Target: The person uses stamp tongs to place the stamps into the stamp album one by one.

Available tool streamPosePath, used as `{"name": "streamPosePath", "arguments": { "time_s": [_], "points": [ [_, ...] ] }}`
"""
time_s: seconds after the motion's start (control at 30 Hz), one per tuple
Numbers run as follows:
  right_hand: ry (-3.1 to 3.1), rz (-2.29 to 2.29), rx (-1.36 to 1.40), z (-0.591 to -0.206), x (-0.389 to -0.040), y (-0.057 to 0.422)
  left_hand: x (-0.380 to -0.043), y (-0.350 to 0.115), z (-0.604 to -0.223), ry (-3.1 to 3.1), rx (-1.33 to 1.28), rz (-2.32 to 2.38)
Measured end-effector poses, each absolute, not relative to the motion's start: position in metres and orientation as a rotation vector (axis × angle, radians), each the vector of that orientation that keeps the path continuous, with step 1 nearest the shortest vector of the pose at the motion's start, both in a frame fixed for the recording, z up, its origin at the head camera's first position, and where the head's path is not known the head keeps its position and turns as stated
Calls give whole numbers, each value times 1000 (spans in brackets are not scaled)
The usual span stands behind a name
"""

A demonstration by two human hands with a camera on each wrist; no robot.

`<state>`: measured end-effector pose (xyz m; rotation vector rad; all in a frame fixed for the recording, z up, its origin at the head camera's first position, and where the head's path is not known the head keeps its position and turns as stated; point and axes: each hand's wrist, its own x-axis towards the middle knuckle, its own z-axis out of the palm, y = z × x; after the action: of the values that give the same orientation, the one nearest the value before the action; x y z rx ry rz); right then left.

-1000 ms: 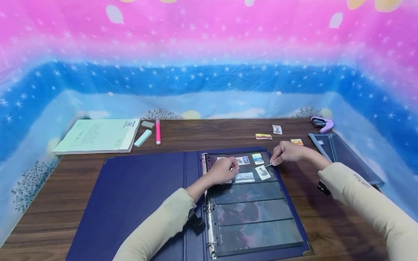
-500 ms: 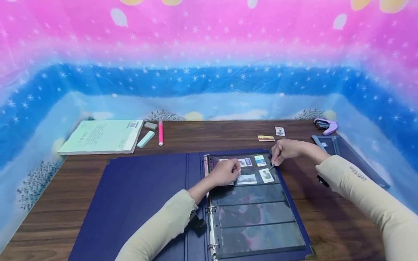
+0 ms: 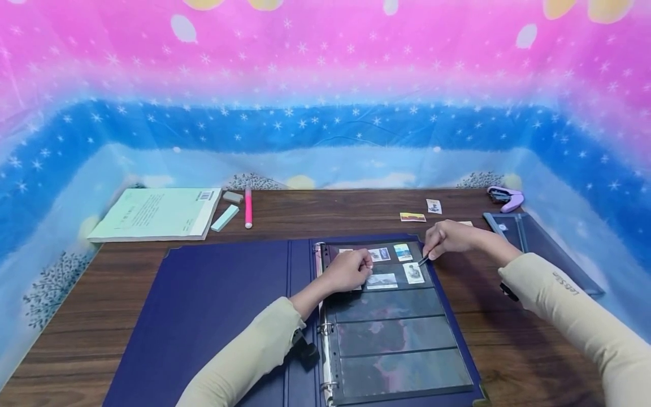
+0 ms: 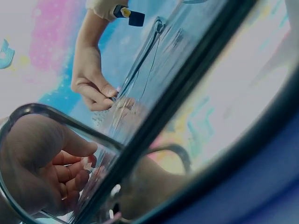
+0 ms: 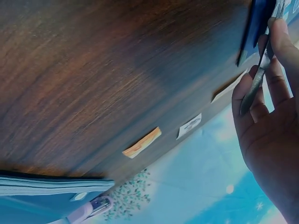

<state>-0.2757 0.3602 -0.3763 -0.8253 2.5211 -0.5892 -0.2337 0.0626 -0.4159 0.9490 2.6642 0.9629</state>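
My right hand (image 3: 447, 238) pinches metal tweezers (image 5: 256, 86) at the right edge of the black stock page (image 3: 391, 336). Their tips meet the upper right corner of a pale portrait stamp (image 3: 413, 273) in the second row. Above it lies a blue and yellow stamp (image 3: 403, 252); to its left is a grey landscape stamp (image 3: 382, 281). My left hand (image 3: 347, 271) rests over the page's upper left, fingers curled, partly covering other stamps. In the left wrist view its thumb and fingertips come close together at the page; I cannot tell whether they pinch the clear film.
The blue ring binder (image 3: 218, 316) lies open under the page. Loose stamps (image 3: 412, 217) lie behind it, some near my right hand. A zip pouch (image 3: 549, 254) and purple stapler (image 3: 506, 199) stand right; a green book (image 3: 157, 213), eraser (image 3: 225, 218) and pink marker (image 3: 248, 208) left.
The portrait stamp has turned from tilted to nearly straight and shifted slightly right at the tweezer tips. My left hand has stayed in place on the page.
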Motion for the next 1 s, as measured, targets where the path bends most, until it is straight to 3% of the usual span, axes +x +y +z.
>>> {"name": "streamPosePath", "arguments": {
  "time_s": [0.47,1.0],
  "points": [
    [2836,-686,-587,-379,-259,375,-234,62,-414,2691,953,991],
    [2669,-740,-629,-387,-252,351,-234,63,-416,2708,979,984]
  ]
}}
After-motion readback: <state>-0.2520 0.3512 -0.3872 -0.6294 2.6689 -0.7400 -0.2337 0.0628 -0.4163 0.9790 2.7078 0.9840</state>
